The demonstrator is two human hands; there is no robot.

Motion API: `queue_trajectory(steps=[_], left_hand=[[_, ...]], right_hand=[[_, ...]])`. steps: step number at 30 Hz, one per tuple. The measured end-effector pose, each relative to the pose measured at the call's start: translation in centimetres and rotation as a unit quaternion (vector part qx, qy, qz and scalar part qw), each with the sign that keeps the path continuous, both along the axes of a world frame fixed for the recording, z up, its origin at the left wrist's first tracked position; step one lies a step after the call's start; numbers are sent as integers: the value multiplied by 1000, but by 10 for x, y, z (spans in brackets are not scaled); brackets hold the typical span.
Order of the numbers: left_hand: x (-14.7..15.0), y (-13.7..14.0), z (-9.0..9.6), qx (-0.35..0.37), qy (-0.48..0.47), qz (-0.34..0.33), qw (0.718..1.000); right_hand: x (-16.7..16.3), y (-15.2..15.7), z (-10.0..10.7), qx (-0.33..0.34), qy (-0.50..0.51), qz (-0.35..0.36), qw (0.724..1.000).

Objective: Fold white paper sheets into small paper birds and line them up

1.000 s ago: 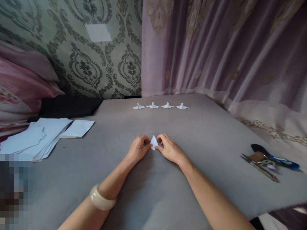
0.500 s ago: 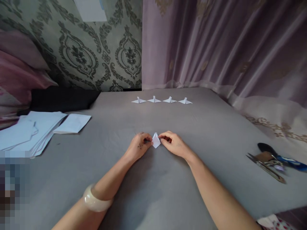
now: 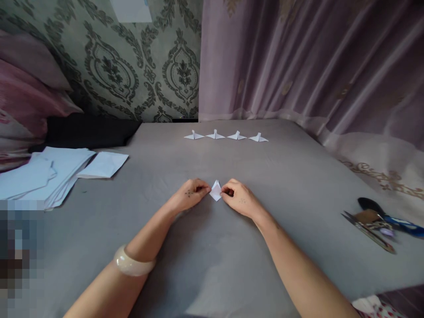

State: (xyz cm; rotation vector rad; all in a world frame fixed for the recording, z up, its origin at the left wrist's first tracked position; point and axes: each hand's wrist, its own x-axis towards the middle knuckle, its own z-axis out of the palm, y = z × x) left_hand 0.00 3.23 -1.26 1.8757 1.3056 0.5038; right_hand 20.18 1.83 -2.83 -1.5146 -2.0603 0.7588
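A small white folded paper, kite-shaped with a split upper tip, lies on the grey cloth between my hands. My left hand has thumb and index finger pinched at the paper's left corner. On the opposite side my right hand pinches the right corner, its other fingers curled in. Beyond them, several white paper cranes stand in a row with wings spread. A pale bangle circles my left forearm.
At the left lie a stack of white paper sheets and a smaller folded white sheet. Black cloth is behind them. Metal thread snips and a blue-handled tool lie at the right. A purple curtain hangs at the back.
The view has shifted slightly. My fingers have moved a little at the paper's side corners, and the paper looks slightly more spread, its upper split narrower.
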Motion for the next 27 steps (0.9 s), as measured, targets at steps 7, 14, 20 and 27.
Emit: queue_trajectory(steps=[7,14,20,27], left_hand=[[1,0,-10,71,8,-1,997],[-1,-2,-12,94,10,-33,995],[-3,-3,-13,132,42,-57,989],[-4,-6,-11,180,110,-106,972]], right_hand=[[-1,0,1,-4,-2,7,1000],[3,-2,4,-9,12,30,999],[2,-10,14,39,-30,61,997],[1,-14,15,105,-83,99,986]])
